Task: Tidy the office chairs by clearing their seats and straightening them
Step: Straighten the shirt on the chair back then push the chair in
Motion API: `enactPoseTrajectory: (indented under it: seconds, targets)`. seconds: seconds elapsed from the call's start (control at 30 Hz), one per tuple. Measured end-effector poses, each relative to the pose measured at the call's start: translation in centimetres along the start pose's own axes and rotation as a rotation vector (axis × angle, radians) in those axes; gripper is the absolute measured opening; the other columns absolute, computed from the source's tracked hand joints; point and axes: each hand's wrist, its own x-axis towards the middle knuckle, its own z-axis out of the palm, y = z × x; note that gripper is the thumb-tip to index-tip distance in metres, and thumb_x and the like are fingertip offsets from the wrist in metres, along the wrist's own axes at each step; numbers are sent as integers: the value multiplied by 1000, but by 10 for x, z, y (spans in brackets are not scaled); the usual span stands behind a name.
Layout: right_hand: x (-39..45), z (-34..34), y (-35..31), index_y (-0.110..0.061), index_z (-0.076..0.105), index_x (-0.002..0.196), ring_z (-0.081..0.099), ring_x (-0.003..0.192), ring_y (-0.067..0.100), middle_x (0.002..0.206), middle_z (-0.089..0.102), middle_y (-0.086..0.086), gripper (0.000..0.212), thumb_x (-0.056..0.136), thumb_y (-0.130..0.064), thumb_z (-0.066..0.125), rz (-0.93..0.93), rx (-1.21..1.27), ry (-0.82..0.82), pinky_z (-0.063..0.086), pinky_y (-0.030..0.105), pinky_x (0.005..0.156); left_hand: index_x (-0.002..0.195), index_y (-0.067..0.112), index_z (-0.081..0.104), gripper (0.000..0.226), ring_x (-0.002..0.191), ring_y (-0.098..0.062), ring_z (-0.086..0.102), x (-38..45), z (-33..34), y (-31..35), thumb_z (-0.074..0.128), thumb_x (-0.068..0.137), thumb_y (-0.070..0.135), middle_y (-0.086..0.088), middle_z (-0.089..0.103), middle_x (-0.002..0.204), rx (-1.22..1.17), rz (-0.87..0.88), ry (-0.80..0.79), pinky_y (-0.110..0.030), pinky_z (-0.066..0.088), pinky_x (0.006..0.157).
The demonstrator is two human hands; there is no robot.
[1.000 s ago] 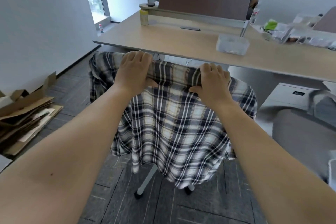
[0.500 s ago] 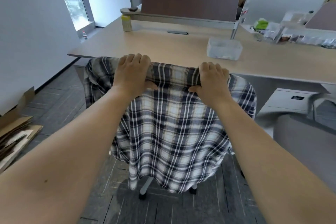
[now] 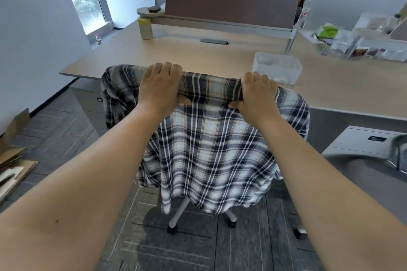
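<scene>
Plaid cloth fills both grips: the left hand (image 3: 160,86) and the right hand (image 3: 256,92) are each curled over the top edge of the chair (image 3: 178,215) back, fingers over the far side, thumbs pressed on the near side, clamping the checked shirt (image 3: 211,152) that drapes the backrest. Between the two hands the shirt is bunched along the rim; below them it hangs down nearly to the chair's white legs and castors.

Compared with half a second ago, both hands keep the same hold, and the chair top now overlaps the near edge of the counter (image 3: 198,55) beyond the grips — it has closed in on the desk.

Just past the right hand a clear plastic box (image 3: 277,68) sits on the counter; farther past the left hand stands a yellow-lidded jar (image 3: 145,28), its label too blurred to read. Well to the left of the left hand, flattened cardboard (image 3: 13,167) lies on the floor — no writing legible. Right of the right hand, a grey seat (image 3: 370,174) is partly in view.
</scene>
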Motion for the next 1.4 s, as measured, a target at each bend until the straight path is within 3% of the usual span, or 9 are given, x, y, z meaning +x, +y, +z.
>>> enactPoseTrajectory:
  seconds: [0.47,0.6,0.77,0.87,1.03,1.1,1.2,1.3,1.4]
  targets:
    - [101,18,20,-4,44,113,41,109,30,117,48,14,39,86,-26,63,54,-13,-11,29,38,97,121,1,43,65,121,-34,36,108,37,-12,71,75,37,-17,47,125,-138,69,-19,-41,24,107]
    - [124,25,23,-4,43,113,37,98,26,114,47,14,35,87,-21,60,63,-30,-6,29,37,95,120,0,43,64,119,-34,37,131,45,-17,72,74,35,-18,46,123,-153,91,-7,-40,24,105]
    - [146,25,36,-13,29,92,23,87,20,95,28,5,30,87,-13,59,93,-57,1,27,36,87,120,2,43,62,118,-32,37,153,52,-11,69,76,37,-16,46,124,-155,134,-10,-40,24,105]
    - [151,26,41,-12,32,96,22,88,20,95,27,5,25,88,-10,56,79,-52,14,27,36,87,120,2,43,64,117,-32,38,160,56,-8,69,75,39,-17,46,123,-144,149,10,-41,25,104]
    - [148,30,45,-3,40,119,32,94,25,107,41,13,41,88,-22,60,61,-69,32,28,38,99,122,3,41,64,119,-33,38,156,52,-3,67,77,41,-17,46,125,-93,118,6,-42,25,106]
    - [142,32,46,-5,38,126,38,114,30,126,43,15,49,87,-23,62,67,-49,40,25,38,106,122,3,40,64,120,-33,38,151,49,5,66,79,42,-17,45,127,-52,77,-9,-42,24,108]
    - [121,30,50,-10,28,140,27,133,31,143,31,14,61,87,-13,57,68,53,47,21,40,113,133,2,32,69,129,-35,30,139,46,20,63,82,37,-17,37,138,-29,9,-37,-44,17,115]
    - [89,18,69,-8,31,141,27,135,31,146,30,15,53,92,-12,50,115,116,10,30,41,110,141,4,22,76,139,-34,18,123,39,46,63,84,31,-16,23,149,-61,25,-60,-45,13,118]
    - [44,1,106,-2,48,127,45,121,34,134,46,19,36,93,-13,46,207,103,-21,42,42,98,135,4,37,57,136,-35,26,96,29,93,57,87,29,-17,32,145,-98,148,-114,-45,23,114]
